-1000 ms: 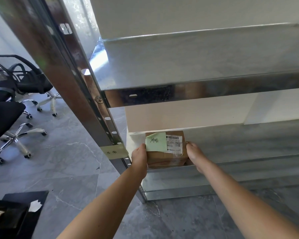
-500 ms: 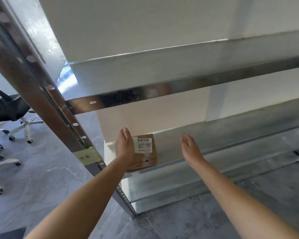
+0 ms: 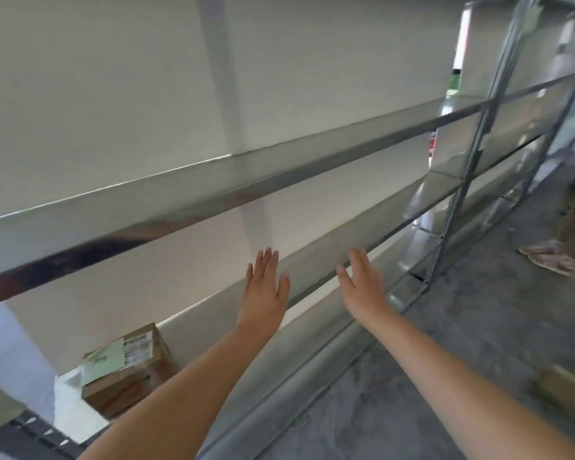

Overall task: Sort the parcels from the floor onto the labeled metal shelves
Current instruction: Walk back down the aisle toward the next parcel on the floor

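parcel [image 3: 128, 370] lower left of frame, on low shelf [image 3: 246, 346], green note [image 3: 103, 361] and white label on top | left hand [image 3: 265, 288] centre frame, fingers spread, empty, clear of parcel | right hand [image 3: 362, 283] beside it, flat, empty | second box [image 3: 565, 386] on floor, lower right, blurred

A parcel [image 3: 130, 370] sits on the lowest shelf [image 3: 246, 353] at lower left of the frame. Both hands, left [image 3: 264, 290] and right [image 3: 362, 287], hang mid-frame before the shelves, right of the parcel. Another box [image 3: 565, 386] lies on the floor [image 3: 478, 343] at lower right.
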### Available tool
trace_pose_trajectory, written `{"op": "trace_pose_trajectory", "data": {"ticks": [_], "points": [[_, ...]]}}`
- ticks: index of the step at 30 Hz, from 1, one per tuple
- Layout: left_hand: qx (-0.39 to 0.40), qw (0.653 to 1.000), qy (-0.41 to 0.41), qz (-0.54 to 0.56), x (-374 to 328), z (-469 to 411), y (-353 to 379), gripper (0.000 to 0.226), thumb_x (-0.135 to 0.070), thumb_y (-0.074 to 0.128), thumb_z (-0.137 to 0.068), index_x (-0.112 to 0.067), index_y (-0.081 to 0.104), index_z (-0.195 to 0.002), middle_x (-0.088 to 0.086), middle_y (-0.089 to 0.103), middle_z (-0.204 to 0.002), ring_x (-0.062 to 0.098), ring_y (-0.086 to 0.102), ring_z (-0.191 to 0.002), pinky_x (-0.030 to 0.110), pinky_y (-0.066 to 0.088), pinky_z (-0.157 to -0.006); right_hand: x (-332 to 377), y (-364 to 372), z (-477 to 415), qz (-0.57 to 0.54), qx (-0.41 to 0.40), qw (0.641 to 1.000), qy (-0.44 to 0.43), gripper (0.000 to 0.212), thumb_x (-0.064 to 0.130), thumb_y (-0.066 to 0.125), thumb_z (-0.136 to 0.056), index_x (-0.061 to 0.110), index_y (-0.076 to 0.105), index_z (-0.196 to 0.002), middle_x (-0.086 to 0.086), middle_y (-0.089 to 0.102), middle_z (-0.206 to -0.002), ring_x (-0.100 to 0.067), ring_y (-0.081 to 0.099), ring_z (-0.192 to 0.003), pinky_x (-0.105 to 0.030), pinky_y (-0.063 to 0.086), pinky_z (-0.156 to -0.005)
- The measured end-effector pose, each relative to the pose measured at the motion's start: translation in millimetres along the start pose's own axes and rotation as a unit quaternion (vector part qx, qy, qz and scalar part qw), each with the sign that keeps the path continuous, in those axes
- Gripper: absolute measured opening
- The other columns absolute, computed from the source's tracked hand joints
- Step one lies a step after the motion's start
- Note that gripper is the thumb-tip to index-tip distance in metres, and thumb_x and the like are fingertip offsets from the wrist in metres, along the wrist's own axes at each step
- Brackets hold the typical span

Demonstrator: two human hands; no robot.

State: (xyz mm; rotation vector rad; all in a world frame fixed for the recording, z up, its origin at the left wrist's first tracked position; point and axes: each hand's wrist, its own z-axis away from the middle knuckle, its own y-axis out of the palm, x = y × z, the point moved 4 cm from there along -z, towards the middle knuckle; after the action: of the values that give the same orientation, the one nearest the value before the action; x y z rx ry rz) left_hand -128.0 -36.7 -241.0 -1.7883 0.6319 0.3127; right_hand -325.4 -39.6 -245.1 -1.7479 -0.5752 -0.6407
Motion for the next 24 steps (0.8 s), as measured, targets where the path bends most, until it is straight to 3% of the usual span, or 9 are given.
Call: {"op": "trace_pose_trajectory", "data": {"ticks": [4,6,10,16,24], "points": [[0.011,0.994,0.105,0.014,-93,-12,40,0.056,-0.03,0.022,-0.11,-0.012,0.01,-0.161,0.001,0.002,-0.171,0.009,-0.009,-0.155,0.018,-0.02,-0.118,-49,-80,21,0.058,-0.066,0.996,0.023,0.056,0.032,0.028,-0.107,0.014,0.014,-0.158,-0.001,0.011,-0.167,-0.013,0.002,-0.154,-0.041,0.001,-0.124],[0.018,0.988,0.15,0.024,-137,-13,58,0.063,-0.041,0.016,-0.106,-0.011,0.011,-0.161,0.003,0.003,-0.17,0.007,-0.011,-0.154,0.015,-0.024,-0.115,-75,-119,38,0.116,-0.081,0.99,0.018,0.058,0.033,0.027,-0.107,0.016,0.008,-0.159,0.003,0.005,-0.167,-0.009,-0.004,-0.153,-0.039,-0.004,-0.124],[0.037,0.968,0.25,0.015,-215,-3,90,0.077,-0.05,-0.001,-0.095,-0.011,0.007,-0.161,0.003,0.001,-0.17,0.009,-0.015,-0.152,0.026,-0.017,-0.122,-128,-190,70,0.201,-0.109,0.972,0.044,0.061,0.039,0.023,-0.106,0.018,0.002,-0.16,0.008,-0.003,-0.167,-0.007,-0.011,-0.152,-0.038,-0.008,-0.124],[0.052,0.949,0.312,0.002,-305,21,132,0.073,-0.048,-0.004,-0.097,-0.012,0.001,-0.161,0.003,-0.007,-0.169,0.013,-0.018,-0.153,0.031,-0.016,-0.124,-184,-269,114,0.221,-0.192,0.945,0.148,0.06,0.04,0.02,-0.107,0.017,0.003,-0.16,0.005,-0.002,-0.167,-0.009,-0.008,-0.153,-0.041,-0.006,-0.124],[0.075,0.919,0.383,0.053,-383,46,172,0.075,-0.049,0.0,-0.097,-0.012,0.006,-0.162,0.001,-0.003,-0.17,0.01,-0.016,-0.153,0.027,-0.017,-0.123,-209,-314,167,0.269,-0.22,0.921,0.177,0.061,0.041,0.022,-0.106,0.019,0.003,-0.16,0.006,-0.001,-0.167,-0.009,-0.009,-0.153,-0.038,-0.009,-0.123]]}}
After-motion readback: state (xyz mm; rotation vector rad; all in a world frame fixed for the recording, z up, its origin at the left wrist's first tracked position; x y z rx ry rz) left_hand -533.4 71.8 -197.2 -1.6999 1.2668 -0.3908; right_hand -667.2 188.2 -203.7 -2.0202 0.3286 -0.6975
